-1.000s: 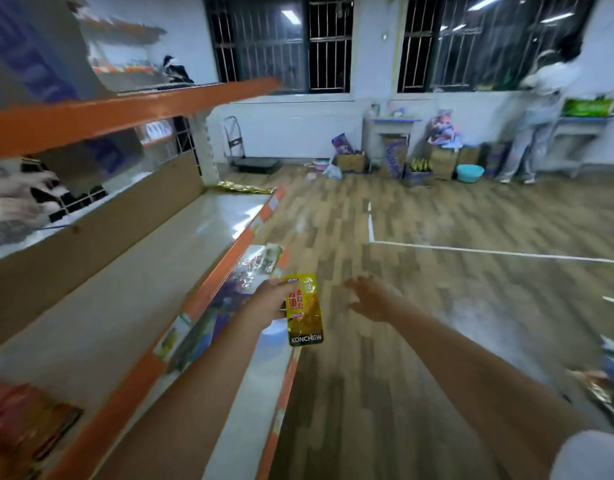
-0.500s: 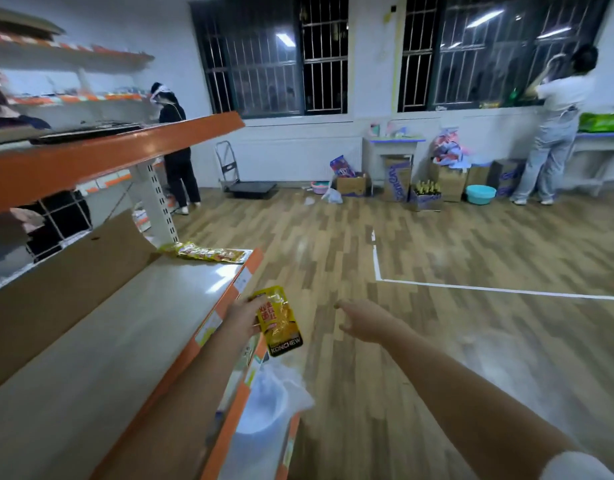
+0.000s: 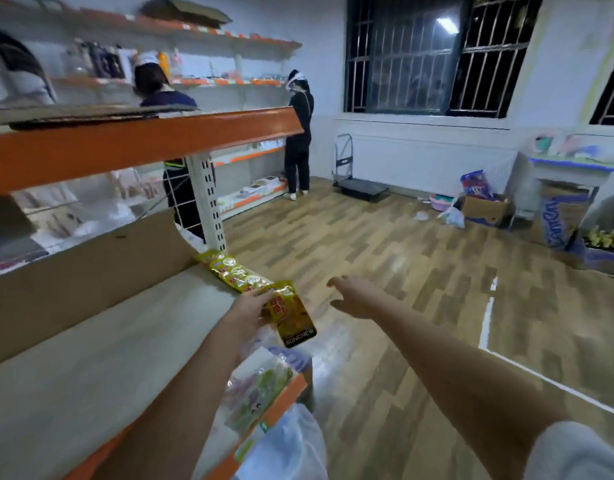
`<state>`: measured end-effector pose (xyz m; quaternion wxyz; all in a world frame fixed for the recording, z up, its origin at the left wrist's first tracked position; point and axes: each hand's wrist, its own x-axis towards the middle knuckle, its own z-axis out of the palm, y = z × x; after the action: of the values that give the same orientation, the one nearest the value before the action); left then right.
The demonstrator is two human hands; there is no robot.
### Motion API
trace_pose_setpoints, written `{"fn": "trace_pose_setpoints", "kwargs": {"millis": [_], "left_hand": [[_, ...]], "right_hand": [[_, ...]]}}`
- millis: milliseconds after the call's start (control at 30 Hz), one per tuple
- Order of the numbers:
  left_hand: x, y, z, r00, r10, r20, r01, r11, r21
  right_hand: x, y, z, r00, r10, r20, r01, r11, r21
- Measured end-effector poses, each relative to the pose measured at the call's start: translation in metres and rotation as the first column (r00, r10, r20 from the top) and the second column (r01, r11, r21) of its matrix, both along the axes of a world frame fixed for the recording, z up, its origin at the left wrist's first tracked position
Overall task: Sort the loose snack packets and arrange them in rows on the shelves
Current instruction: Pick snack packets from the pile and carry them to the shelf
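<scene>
**Shelf aisle with one packet in hand**

Wood-plank flooring (image 3: 385,258) fills the room to the right of both arms, crossed by a white floor line (image 3: 487,317). Left of the hands runs a pale shelf board (image 3: 101,344) under an orange shelf rail (image 3: 142,143). The left hand (image 3: 251,311) grips a yellow snack packet (image 3: 293,317) by its upper edge, fingers curled round it — the packet hangs tilted at the shelf's far corner. Just beyond that hand, a row of yellow packets (image 3: 234,270) lies overlapped on the board, its near end touching or nearly touching the held packet; blur leaves this unclear. The right hand (image 3: 354,296) hovers apart from the left, fingers spread and holding nothing. Below the left forearm lie clear-wrapped packets (image 3: 260,386) on a lower shelf — beside a white plastic bag (image 3: 288,448).
</scene>
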<state>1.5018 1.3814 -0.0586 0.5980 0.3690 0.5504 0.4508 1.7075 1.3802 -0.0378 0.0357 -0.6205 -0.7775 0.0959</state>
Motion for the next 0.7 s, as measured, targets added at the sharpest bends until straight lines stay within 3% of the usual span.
{"fn": "trace_pose_setpoints", "kwargs": {"millis": [233,433,700], "left_hand": [[-0.057,0.049,-0.005,0.973,0.229,0.031,-0.228,0.974,-0.009],[-0.126,0.088,-0.013,0.872,0.489,0.036,-0.486,0.872,-0.056],[-0.169,0.140,-0.026,0.803,0.585,-0.118,-0.596,0.795,-0.112]], "right_hand": [[-0.050,0.104,-0.006,0.969,0.235,-0.081,-0.237,0.971,-0.019],[-0.111,0.173,-0.009,0.920,0.384,-0.082,-0.387,0.922,-0.028],[-0.162,0.233,-0.015,0.853,0.515,-0.083,-0.518,0.855,-0.024]]}}
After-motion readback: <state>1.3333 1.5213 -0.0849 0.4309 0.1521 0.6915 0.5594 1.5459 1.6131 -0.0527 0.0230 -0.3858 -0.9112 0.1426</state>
